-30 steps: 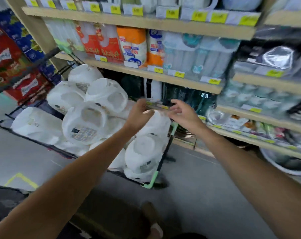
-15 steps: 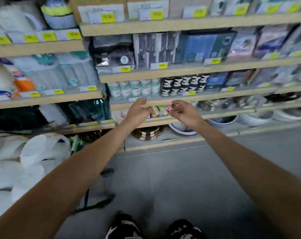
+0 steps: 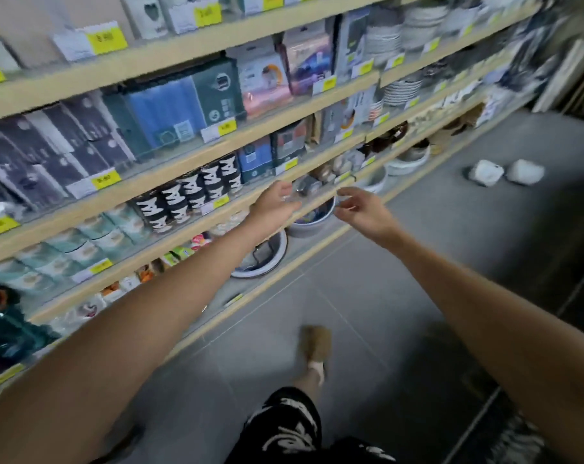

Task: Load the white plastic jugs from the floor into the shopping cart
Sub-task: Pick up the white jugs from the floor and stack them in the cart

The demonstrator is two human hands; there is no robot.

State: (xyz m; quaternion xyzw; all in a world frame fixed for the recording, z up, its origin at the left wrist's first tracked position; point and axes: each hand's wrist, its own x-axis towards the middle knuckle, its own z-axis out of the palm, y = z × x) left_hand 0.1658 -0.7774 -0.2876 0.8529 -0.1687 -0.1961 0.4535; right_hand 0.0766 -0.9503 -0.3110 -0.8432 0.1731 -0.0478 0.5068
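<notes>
On the aisle floor (image 3: 451, 249) I see two jugs (image 3: 486, 174) yet to load; left hand (image 3: 273, 205) and right hand (image 3: 362, 214) are loose-fingered, empty.

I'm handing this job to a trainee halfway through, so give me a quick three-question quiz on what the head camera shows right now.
1. Multiple choice: how many white jugs lie on the floor? A) one B) two C) five
2. True or false: the left hand grips one of them.
3. Short answer: is the shopping cart in view?

Key
1. B.
2. False: the left hand and the right hand are both open, empty and well short of the jugs.
3. No, the cart is out of view.
</notes>
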